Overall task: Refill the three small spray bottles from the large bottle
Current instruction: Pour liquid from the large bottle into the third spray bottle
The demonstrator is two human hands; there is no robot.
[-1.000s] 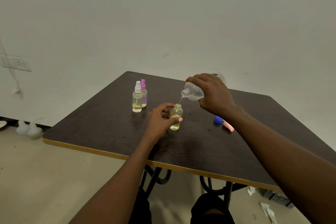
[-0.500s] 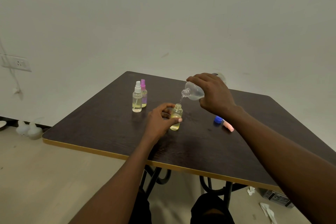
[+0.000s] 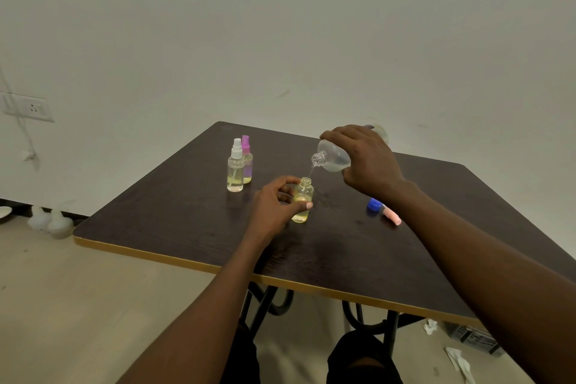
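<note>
From the head camera, the only view we have, we look down on a dark table [image 3: 174, 227]. Near its middle stands the open small bottle [image 3: 303, 199], upright and without its top. The left hand [image 3: 274, 209] steadies it, with the fingers curled round the far side and the thumb laid across the front. Above and just to its right, the right hand [image 3: 367, 162] grips the large bottle [image 3: 332, 159] from above, fingers wrapped over its body. That bottle is tipped so its uncapped neck points down and left, and a thin thread of liquid falls from it toward the small mouth. The liquid inside the small bottle is yellowish. We think it is roughly half full, though the thumb hides the level.

Further back and to the left, a white-topped spray bottle [image 3: 235, 170] and a pink-topped spray bottle [image 3: 247, 162] stand upright and capped, touching or nearly so. A blue cap [image 3: 374, 205] and a pink spray head [image 3: 392, 216] lie just beside the right forearm.

The risks we see:
- The target mouth is narrow, so a slight drift of either hand would send the thread down the outside of the bottle.
- Tipping the large bottle further could bring a surge and an overflow — hard to catch with the level hidden.
- A careless return of the right arm could sweep the cap and spray head off the table.
</note>
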